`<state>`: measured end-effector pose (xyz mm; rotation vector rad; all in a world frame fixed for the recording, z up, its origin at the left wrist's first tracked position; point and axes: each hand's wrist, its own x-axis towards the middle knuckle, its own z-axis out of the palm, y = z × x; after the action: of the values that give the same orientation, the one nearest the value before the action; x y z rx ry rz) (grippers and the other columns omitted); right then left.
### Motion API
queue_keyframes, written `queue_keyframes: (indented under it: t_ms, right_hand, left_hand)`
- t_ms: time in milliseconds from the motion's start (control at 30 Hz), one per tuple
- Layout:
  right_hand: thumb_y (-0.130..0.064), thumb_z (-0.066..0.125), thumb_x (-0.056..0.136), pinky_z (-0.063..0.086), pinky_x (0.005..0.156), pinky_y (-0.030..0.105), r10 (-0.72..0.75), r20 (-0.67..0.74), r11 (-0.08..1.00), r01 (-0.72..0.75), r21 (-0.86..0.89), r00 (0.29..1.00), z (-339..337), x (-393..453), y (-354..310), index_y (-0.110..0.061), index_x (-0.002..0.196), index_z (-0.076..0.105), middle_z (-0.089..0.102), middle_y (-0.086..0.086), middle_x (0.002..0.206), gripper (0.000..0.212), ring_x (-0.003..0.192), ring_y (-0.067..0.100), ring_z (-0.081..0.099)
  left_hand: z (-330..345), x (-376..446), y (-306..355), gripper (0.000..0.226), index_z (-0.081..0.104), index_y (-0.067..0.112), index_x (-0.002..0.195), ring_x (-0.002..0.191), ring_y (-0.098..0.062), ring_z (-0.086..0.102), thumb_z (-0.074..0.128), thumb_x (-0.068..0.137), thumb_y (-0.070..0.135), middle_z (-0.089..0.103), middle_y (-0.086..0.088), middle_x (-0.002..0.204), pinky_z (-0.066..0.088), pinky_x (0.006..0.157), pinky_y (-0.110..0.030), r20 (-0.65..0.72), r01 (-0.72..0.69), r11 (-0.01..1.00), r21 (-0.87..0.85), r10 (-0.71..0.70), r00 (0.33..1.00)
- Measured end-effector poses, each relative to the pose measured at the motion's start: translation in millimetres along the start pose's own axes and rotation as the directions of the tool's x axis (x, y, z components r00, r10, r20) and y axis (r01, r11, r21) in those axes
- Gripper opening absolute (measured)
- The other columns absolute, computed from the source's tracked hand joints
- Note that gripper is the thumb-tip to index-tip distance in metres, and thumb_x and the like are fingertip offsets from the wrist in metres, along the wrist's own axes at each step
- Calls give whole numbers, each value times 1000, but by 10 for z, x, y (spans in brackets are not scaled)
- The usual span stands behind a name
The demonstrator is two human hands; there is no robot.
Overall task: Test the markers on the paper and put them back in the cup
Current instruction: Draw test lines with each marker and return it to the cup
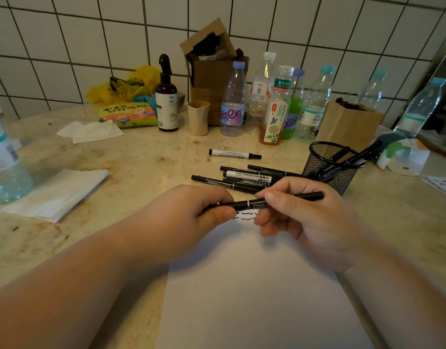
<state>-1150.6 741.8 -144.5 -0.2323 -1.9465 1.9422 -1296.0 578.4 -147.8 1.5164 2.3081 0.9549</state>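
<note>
A thin black marker (252,204) lies level between both hands above the top of the white paper (254,293). My left hand (191,217) pinches its left end and my right hand (307,217) grips its middle. Two short black squiggles (246,215) show on the paper under the marker. Several black markers (242,178) lie in a loose heap just behind my hands. One white-barrelled marker (234,154) lies apart, farther back. The black mesh cup (330,167) stands at the right with a few markers leaning in it.
Plastic bottles (277,104), a beige cup (198,117), a dark spray bottle (166,96), a cardboard box (212,71) and a brown paper bag (348,122) line the tiled wall. Folded white tissues (58,195) and a water bottle (3,159) sit left.
</note>
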Motion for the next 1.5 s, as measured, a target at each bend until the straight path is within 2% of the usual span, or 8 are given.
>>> queue_keyframes:
  t_ms: [267,433,667,1000,1133,1233,1367,1500]
  right_hand:
    - [-17,69,76,54,59,25,-97,-230,977,137,161,968,-183,-6,-142,-12,84,79,67,9,68,13,63,18,62]
    - [-16,62,97,51,68,24,-300,-655,952,181,-245,694,-382,-1,-184,-25,94,73,67,-4,72,14,70,11,62]
    - [-29,63,96,44,57,26,-397,-745,911,133,-390,536,-463,11,-184,-32,90,69,60,-9,69,9,56,8,56]
    - [-17,60,99,55,65,25,-441,-675,894,220,-391,591,-424,44,-193,-25,128,52,64,0,71,31,64,9,63]
    - [-20,66,94,46,62,20,-432,-459,796,88,-600,777,-354,62,-72,-27,99,61,64,-4,72,10,61,11,55]
    - [-16,69,90,41,81,11,-286,-168,597,39,-801,943,-270,98,84,-32,93,72,64,-16,97,16,91,-4,56]
    - [-18,66,93,21,99,4,-138,-35,406,25,-914,990,-210,122,203,-33,116,70,52,-22,132,28,127,-6,34]
    - [-22,62,95,40,102,28,-81,-109,338,-76,-938,991,-111,111,36,-31,121,68,54,-20,123,28,119,5,46]
  left_hand:
    - [-78,-13,-3,25,59,47,111,48,0,52,44,91,53,65,13,64,42,48,-13,-20,81,993,-88,-83,996]
    - [-57,-15,-23,26,60,46,107,53,0,54,42,91,57,67,14,70,44,52,-17,-7,97,995,-24,-97,995]
    - [-61,-24,-33,22,62,47,100,52,-2,54,44,92,56,67,9,69,44,51,-19,-18,102,994,-32,-103,995]
    - [-65,-20,-8,22,64,44,100,48,-1,52,46,92,54,65,9,65,41,47,-14,-40,93,995,-43,-95,995]
    - [-62,-1,-23,19,63,46,99,50,-1,54,47,92,54,67,10,67,44,49,-16,-32,110,994,-15,-110,993]
    - [-46,15,-51,18,62,45,100,58,0,58,49,93,54,67,14,70,47,52,-17,-10,116,990,77,-116,993]
    - [-61,10,-111,28,66,38,102,66,-2,60,45,94,55,66,13,71,50,64,-23,58,94,951,296,-116,992]
    - [-90,0,-128,30,69,32,92,56,-2,57,47,94,53,66,11,64,47,59,-24,75,112,941,319,-143,987]
